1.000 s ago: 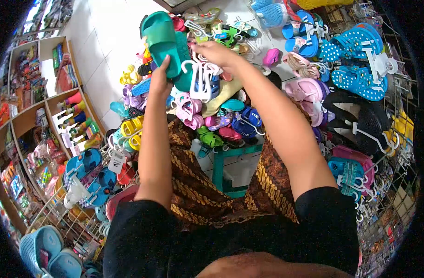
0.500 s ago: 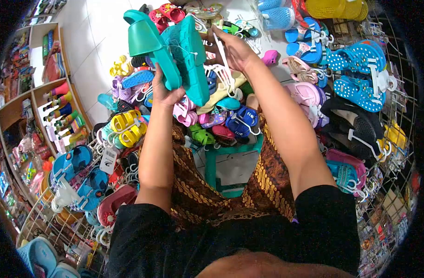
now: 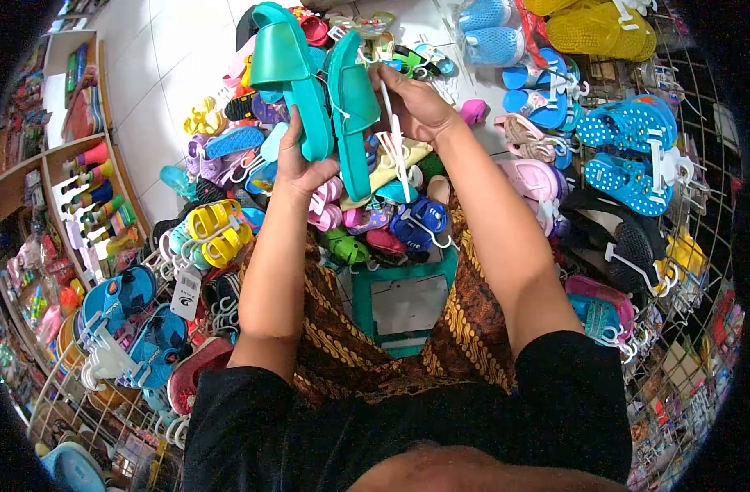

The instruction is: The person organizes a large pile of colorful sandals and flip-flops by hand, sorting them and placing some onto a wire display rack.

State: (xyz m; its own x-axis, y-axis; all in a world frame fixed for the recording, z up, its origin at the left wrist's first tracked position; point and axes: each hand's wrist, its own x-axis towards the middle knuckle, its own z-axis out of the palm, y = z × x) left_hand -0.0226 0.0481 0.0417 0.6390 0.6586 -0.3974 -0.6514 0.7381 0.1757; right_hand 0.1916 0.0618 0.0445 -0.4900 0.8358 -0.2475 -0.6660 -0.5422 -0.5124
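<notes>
Left hand (image 3: pixel 297 168) clamps the heel of a green slide sandal (image 3: pixel 289 70), held up over the pile. Right hand (image 3: pixel 416 102) pinches its mate (image 3: pixel 350 107) plus a white hanger (image 3: pixel 394 143). Risk: the hanger slips from that shared pinch, or a sandal drops into the pile of small shoes (image 3: pixel 375 230) crowding beneath. Blue dotted sandals (image 3: pixel 629 148) hang on the wire rack (image 3: pixel 703 221) at right; stool (image 3: pixel 400 303) below.

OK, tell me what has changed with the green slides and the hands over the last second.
The left hand lifted the pair of green slides clear of the heap and turned them until both stand on edge side by side. The right hand left the bundle of white hangers and now holds one white hanger against the right slide. The heap of small sandals and the blue dotted sandals on the rack stayed put.
</notes>
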